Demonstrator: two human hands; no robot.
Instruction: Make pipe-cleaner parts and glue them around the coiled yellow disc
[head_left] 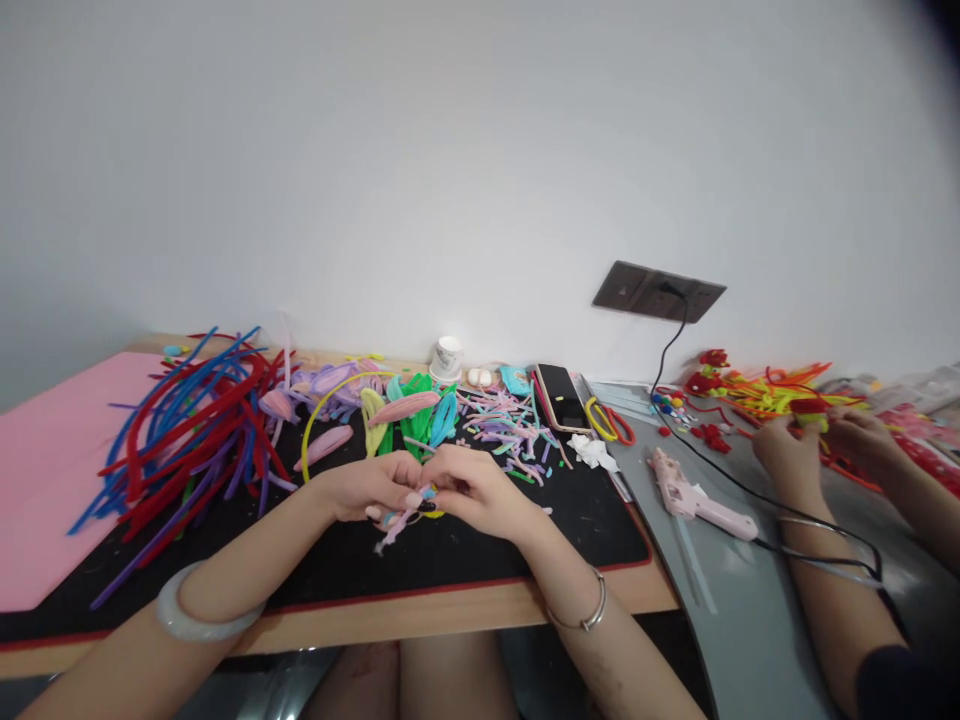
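Over the black mat [480, 550], my left hand [379, 487] and my right hand [480, 490] meet, both with their fingers closed on a small pink fuzzy piece [397, 527]. Its pale end hangs below the fingertips, and bits of blue, yellow and black show beside it. The rest of the piece is hidden by the fingers. Just behind my hands lie bundled green pipe cleaners [420, 390], a pale pink bundle [403, 408] and a yellow bundle [373, 425].
Red, blue and purple pipe cleaners [202, 430] spread at the left. Behind are a white cup [448, 360], short cut pieces [510, 425], a phone [562, 395] and scissors [611, 420]. A corded glue gun [697, 505] lies right, near another person's hands [795, 460].
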